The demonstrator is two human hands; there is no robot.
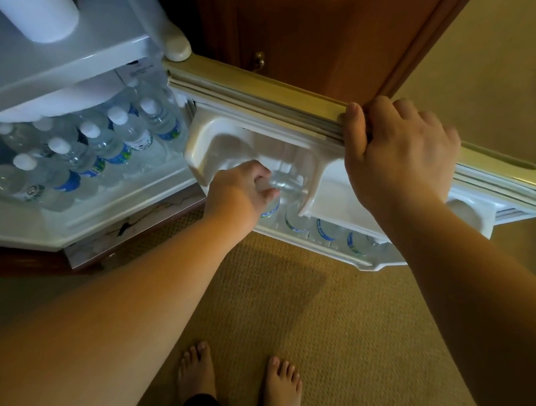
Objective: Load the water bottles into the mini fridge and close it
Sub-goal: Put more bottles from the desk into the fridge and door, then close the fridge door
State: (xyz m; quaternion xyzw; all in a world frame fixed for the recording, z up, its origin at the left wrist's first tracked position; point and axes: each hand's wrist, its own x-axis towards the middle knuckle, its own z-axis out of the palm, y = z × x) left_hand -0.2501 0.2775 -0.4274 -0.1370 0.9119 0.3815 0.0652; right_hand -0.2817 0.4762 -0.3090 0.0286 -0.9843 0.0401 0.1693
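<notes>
From the head camera, the left hand (245, 188) has its fingers curled round a water bottle (273, 200) standing in the lower shelf of the open fridge door (273, 86), beside other bottles (327, 231). The right hand (399, 151) grips the door's top edge. Many bottles lie stacked inside the mini fridge (99, 150).

Mini fridge (86, 58) and its open door (271, 103): smooth, glossy white plastic, the door's top edge yellowed, its rubbery gasket (258, 100) ribbed. Water bottles (113, 138): clear, shiny plastic with matt white caps and glossy blue-printed labels; the bottle (278, 187) gripped by the left hand (241, 188) is crinkled and reflective. Floor (331, 310): tan carpet of rough, nubbly weave; cabinet door (330, 26) behind: polished reddish wood with a brass-coloured metal knob (259, 59).
</notes>
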